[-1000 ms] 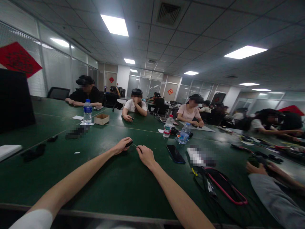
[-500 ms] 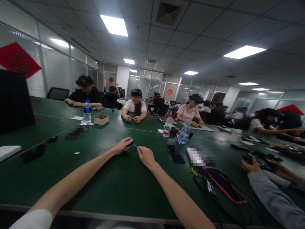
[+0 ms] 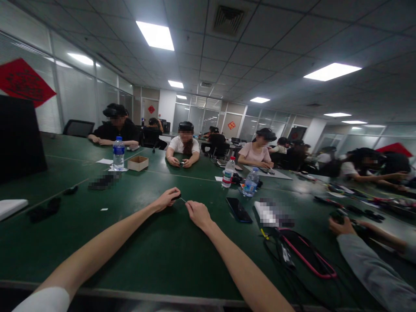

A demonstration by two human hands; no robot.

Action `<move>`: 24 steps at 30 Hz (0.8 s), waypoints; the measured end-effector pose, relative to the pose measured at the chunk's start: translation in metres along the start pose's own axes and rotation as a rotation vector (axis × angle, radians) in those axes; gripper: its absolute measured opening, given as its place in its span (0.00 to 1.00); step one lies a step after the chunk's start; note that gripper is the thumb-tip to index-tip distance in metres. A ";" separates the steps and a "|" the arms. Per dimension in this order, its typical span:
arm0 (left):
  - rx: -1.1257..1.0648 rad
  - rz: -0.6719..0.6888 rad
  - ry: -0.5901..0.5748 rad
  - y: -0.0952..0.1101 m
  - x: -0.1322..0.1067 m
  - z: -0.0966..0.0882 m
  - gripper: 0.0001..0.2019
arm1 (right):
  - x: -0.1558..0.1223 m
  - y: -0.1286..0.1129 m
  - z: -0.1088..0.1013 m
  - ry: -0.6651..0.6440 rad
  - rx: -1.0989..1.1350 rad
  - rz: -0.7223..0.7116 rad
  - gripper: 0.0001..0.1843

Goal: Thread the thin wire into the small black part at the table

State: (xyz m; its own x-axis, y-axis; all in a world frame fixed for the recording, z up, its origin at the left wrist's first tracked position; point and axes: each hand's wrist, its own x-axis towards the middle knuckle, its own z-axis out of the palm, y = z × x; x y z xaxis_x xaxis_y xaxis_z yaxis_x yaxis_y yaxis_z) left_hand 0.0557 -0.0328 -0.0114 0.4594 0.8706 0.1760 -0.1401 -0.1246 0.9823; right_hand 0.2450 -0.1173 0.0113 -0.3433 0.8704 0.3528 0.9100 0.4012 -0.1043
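My left hand (image 3: 168,199) is closed round a small dark object (image 3: 176,196), held just above the green table; most of it is hidden by the fingers. From its right end a thin, light-coloured strip or rod (image 3: 183,200) reaches across to my right hand (image 3: 198,214). The fingers of that hand are pinched on the strip's other end. Its kind is too small to make out. The two hands are a short gap apart, over the middle of the green table (image 3: 156,251).
Right of my hands lie a dark phone (image 3: 239,209), a pink-edged black item (image 3: 312,255) and cables. Beyond stand bottles (image 3: 228,172) (image 3: 250,182) (image 3: 118,154) and an open cardboard box (image 3: 138,163). A co-worker's grey sleeve (image 3: 367,264) reaches in at right; other people sit opposite.
My hands keep their hold and have barely moved. Across the table, the person in pink has shifted their hands slightly, and the co-worker's hands at right have moved a little.
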 end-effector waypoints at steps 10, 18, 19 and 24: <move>0.069 0.023 -0.044 -0.001 -0.001 -0.002 0.15 | -0.001 0.006 -0.002 0.019 -0.009 -0.099 0.21; 0.003 -0.018 0.041 -0.005 0.005 -0.002 0.17 | -0.003 -0.016 -0.005 -0.043 -0.015 -0.203 0.21; -0.016 -0.022 0.040 -0.006 0.006 -0.002 0.17 | -0.002 -0.016 -0.005 -0.023 -0.003 -0.139 0.21; -0.078 -0.045 0.025 -0.010 0.010 -0.006 0.16 | -0.001 -0.006 -0.007 0.033 0.043 0.059 0.22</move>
State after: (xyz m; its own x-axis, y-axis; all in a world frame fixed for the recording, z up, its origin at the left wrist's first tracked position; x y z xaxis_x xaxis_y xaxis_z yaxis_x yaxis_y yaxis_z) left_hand 0.0566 -0.0202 -0.0200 0.4452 0.8860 0.1294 -0.1884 -0.0486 0.9809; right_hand 0.2417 -0.1225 0.0184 -0.2804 0.8834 0.3755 0.9176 0.3615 -0.1652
